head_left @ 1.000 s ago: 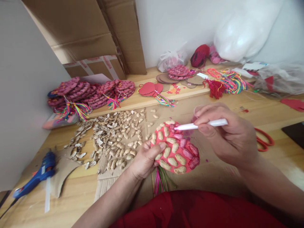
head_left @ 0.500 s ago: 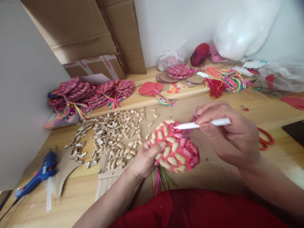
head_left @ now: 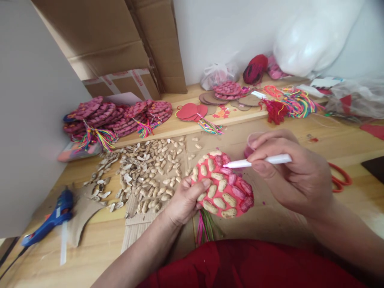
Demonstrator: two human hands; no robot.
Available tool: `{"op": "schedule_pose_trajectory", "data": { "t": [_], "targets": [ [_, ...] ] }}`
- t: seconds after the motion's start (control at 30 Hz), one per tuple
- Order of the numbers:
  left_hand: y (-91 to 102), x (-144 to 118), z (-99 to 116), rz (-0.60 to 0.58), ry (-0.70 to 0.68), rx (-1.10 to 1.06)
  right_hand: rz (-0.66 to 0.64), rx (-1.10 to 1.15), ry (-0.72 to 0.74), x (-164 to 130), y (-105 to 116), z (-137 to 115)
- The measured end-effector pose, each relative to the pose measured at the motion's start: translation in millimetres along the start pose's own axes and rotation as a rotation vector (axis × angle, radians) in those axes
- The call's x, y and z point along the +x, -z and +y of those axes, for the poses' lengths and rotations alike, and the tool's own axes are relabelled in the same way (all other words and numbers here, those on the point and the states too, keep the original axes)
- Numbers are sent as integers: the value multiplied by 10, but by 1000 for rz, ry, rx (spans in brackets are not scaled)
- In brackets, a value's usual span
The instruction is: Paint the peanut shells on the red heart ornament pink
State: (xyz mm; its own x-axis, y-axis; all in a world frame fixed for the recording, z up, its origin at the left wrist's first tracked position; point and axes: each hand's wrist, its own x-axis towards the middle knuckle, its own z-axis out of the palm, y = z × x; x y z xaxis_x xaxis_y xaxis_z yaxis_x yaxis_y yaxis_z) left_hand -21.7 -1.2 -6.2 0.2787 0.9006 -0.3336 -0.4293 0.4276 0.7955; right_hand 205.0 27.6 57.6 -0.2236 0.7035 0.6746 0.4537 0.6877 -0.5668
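My left hand (head_left: 186, 200) grips the left edge of a red round card (head_left: 223, 186) covered with glued peanut shells, some painted pink. A tassel of coloured threads (head_left: 204, 228) hangs from the card's lower edge. My right hand (head_left: 291, 174) holds a white brush (head_left: 258, 161) like a pen, with its tip touching a shell near the top of the card. A small pink cup (head_left: 250, 144) shows partly behind my right fingers.
Loose peanut shells (head_left: 144, 176) lie spread on cardboard to the left. A blue glue gun (head_left: 49, 220) rests at the far left. Finished pink ornaments (head_left: 114, 118) are stacked at the back. Red scissors (head_left: 340, 180) lie to the right, and coloured threads (head_left: 294, 104) behind them.
The brush tip has shifted slightly right and down on the card. My left hand keeps its grip; the view has drifted a little.
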Motion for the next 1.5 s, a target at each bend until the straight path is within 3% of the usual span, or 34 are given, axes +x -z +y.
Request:
{"op": "schedule_pose_trajectory", "data": {
  "t": [0.6,0.83,1.03,1.5],
  "targets": [
    [53,-13,-125,-29,-147,127,138,44,-11,9,-31,2],
    [17,-9,-136,10,-182,136,60,21,-38,5,-6,1],
    [-81,-37,-45,-43,-204,137,68,-1,-11,9,-7,9],
    [-72,-31,-46,27,-179,139,21,21,-62,-24,-4,13]
  ]
}}
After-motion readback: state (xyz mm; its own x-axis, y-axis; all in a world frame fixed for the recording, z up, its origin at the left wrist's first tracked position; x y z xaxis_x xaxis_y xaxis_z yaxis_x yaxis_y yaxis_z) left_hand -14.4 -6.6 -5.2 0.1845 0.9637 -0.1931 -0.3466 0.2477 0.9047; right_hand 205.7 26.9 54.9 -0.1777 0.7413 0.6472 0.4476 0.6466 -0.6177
